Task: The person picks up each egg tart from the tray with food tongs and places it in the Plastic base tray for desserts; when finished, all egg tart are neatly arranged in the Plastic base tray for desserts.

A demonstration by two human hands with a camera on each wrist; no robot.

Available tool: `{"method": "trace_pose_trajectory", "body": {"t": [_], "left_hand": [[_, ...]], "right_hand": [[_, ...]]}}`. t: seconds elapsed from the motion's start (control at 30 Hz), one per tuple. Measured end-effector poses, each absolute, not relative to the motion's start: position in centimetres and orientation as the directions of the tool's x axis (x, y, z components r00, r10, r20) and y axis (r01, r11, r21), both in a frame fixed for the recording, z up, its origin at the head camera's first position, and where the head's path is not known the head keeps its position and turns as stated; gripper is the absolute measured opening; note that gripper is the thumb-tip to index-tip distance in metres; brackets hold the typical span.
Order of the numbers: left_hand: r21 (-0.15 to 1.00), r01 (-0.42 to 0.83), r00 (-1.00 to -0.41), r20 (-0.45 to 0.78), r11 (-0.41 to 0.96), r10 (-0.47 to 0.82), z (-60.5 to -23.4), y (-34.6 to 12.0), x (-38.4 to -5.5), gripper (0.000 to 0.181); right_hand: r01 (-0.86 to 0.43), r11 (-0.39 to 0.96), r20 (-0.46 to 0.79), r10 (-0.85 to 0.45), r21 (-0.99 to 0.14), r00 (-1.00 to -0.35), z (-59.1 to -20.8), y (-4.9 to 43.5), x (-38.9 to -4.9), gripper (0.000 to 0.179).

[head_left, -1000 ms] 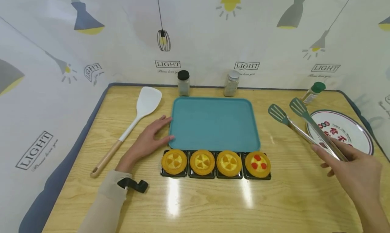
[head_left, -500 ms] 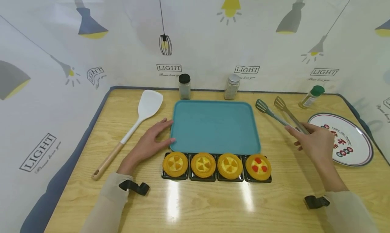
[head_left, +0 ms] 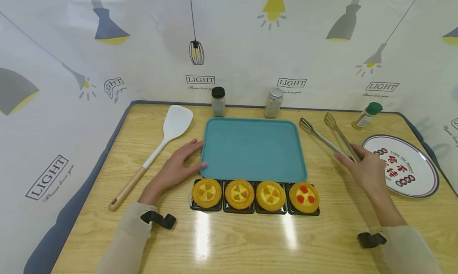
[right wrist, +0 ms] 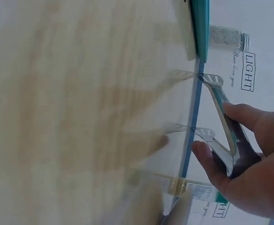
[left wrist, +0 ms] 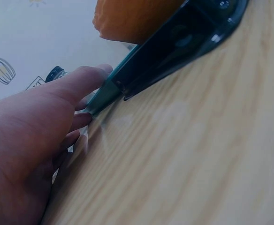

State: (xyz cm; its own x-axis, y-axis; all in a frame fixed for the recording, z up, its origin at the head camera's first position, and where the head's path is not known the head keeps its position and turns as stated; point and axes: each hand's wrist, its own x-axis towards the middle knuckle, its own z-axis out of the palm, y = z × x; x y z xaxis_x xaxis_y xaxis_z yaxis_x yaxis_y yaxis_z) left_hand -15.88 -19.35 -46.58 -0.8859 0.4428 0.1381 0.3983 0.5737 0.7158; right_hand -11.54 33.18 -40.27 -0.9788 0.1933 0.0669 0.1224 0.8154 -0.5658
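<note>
My left hand [head_left: 175, 168] rests at the left edge of a teal tray [head_left: 254, 150], thumb and fingertips touching its rim; the left wrist view shows the thumb [left wrist: 87, 79] right at that rim. To the right, my right hand [head_left: 370, 172] grips a pair of tongs [head_left: 344, 140]. Their slotted heads are spread apart and point toward the back, just right of the tray. In the right wrist view, thumb and fingers lie on either side of the tongs [right wrist: 238, 140]. Along the tray's front edge sit several egg tarts [head_left: 239, 194] in black holders, the rightmost tart [head_left: 304, 197] topped with red pieces.
A white spatula [head_left: 177, 121] with a wooden handle lies at the left. Behind the tray stand a black-lidded shaker [head_left: 218, 103] and a silver-lidded one [head_left: 273, 103]. A green-capped bottle [head_left: 367, 115] and a printed oval plate [head_left: 425, 182] are at the right, near the wall covering.
My right hand has carried the tongs leftward from over the plate to beside the tray, mostly in the first half second. My left hand has stayed at the tray's edge.
</note>
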Motion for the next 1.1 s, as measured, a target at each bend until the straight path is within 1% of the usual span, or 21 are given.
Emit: {"method": "trace_pose_trajectory", "body": {"t": [0.2, 0.3, 0.4, 0.47, 0.73, 0.93, 1.1], "left_hand": [[0.708, 0.398, -0.887, 0.135, 0.584, 0.441, -46.5, -19.2, -15.9, 0.070], [0.702, 0.402, -0.887, 0.140, 0.588, 0.439, -46.5, -19.2, -16.0, 0.070], [0.704, 0.401, -0.888, 0.141, 0.586, 0.438, -46.4, -19.2, -16.0, 0.070], [0.708, 0.400, -0.887, 0.140, 0.582, 0.440, -46.4, -19.1, -15.9, 0.069], [0.712, 0.400, -0.883, 0.131, 0.577, 0.450, -46.5, -18.8, -16.1, 0.070], [0.713, 0.396, -0.884, 0.126, 0.579, 0.450, -46.7, -18.7, -16.1, 0.070], [0.731, 0.367, -0.894, 0.106, 0.575, 0.436, -46.5, -18.9, -15.9, 0.069]], "right_hand": [[0.096, 0.723, -0.024, 0.109, -0.684, -0.994, -41.5, 33.8, -11.3, 0.080], [0.089, 0.675, -0.038, 0.091, -0.732, -0.995, -42.2, 34.1, -11.4, 0.081], [0.077, 0.653, -0.032, 0.080, -0.753, -0.996, -42.7, 34.2, -11.5, 0.081], [0.071, 0.651, -0.028, 0.075, -0.756, -0.997, -42.9, 34.3, -11.5, 0.080], [0.042, 0.734, 0.038, 0.092, -0.678, -0.995, -43.5, 34.6, -11.3, 0.078], [0.070, 0.748, 0.020, 0.110, -0.660, -0.994, -43.6, 34.6, -11.1, 0.080], [0.068, 0.759, 0.001, 0.090, -0.647, -0.996, -43.3, 34.2, -11.5, 0.085]]}}
